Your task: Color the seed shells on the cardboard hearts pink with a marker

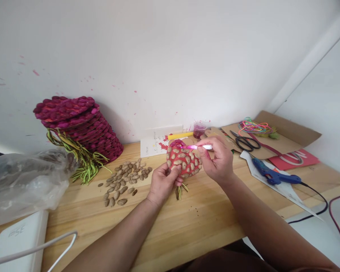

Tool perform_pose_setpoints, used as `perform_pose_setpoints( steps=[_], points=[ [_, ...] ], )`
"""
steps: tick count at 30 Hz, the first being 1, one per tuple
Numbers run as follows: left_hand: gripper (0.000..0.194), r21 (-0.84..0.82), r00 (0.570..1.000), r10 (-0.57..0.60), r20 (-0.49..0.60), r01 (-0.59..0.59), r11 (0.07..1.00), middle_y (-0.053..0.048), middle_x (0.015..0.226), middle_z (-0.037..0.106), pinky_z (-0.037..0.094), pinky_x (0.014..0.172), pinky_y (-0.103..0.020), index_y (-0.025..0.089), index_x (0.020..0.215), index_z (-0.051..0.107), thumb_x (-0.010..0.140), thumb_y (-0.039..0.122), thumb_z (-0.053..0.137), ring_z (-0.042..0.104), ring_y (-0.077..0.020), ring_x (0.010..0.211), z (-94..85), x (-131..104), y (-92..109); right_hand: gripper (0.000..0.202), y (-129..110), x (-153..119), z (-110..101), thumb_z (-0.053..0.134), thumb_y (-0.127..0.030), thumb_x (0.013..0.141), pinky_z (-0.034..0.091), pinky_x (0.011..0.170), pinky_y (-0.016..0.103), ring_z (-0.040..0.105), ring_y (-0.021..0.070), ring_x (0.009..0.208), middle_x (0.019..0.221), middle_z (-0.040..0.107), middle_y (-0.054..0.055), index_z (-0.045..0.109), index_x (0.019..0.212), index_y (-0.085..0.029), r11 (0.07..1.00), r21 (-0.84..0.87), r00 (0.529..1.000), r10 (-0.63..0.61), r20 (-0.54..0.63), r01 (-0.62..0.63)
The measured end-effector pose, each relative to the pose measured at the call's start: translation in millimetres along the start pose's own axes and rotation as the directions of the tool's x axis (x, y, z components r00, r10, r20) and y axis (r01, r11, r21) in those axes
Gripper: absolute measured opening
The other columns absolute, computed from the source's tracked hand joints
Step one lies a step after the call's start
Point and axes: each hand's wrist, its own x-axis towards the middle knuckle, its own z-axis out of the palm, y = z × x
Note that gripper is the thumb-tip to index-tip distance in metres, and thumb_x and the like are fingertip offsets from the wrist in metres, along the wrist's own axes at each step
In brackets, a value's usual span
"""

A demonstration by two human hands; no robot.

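Near the middle of the table, my left hand (164, 183) pinches the lower left edge of a red round piece (190, 168) covered with peanuts. Green and yellow strands (181, 191) hang from its lower edge. My right hand (217, 160) is closed on a white brush (202, 147), whose pink-stained end touches the top of the piece, where the peanuts are magenta. A small cup of magenta liquid (199, 129) stands just behind my hands, beside a yellow stick (180, 135) on a stained white paper (150, 141).
Loose peanuts (124, 175) lie left of my hands. Behind them leans a stack of magenta pieces (85, 124), near a plastic bag (25, 181) and white box (22, 241). Scissors (246, 143), cardboard (289, 132) and a blue glue gun (276, 176) lie right.
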Motion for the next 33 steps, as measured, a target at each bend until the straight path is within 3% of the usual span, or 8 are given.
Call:
perform_pose_setpoints(
  steps=[12, 33],
  points=[
    [0.046, -0.018, 0.999, 0.022, 0.029, -0.022, 1.0, 0.001, 0.057, 0.068, 0.05, 0.046, -0.018, 0.015, 0.083, 0.071, 0.068, 0.053, 0.093, 0.062, -0.0107, 0.047, -6.2, 2.4, -7.5, 0.006, 6.6, -2.2, -1.4, 0.063, -0.021, 0.097, 0.054, 0.081, 0.036, 0.067, 0.0195, 0.088, 0.092, 0.072, 0.003, 0.068, 0.1, -0.023, 0.998, 0.025, 0.998, 0.062, -0.017, -0.061],
    [0.051, 0.026, 1.0, 0.01, 0.016, -0.01, 1.0, 0.001, 0.053, 0.068, 0.05, 0.045, -0.019, 0.016, 0.078, 0.069, 0.062, 0.059, 0.093, 0.06, -0.0109, 0.045, -1.6, -0.1, -3.0, 0.007, 5.5, -3.4, 0.2, 0.063, -0.022, 0.098, 0.053, 0.083, 0.038, 0.067, 0.0206, 0.089, 0.093, 0.073, 0.004, 0.069, 0.101, -0.025, 0.995, 0.025, 0.994, 0.097, -0.047, -0.096]
  ],
)
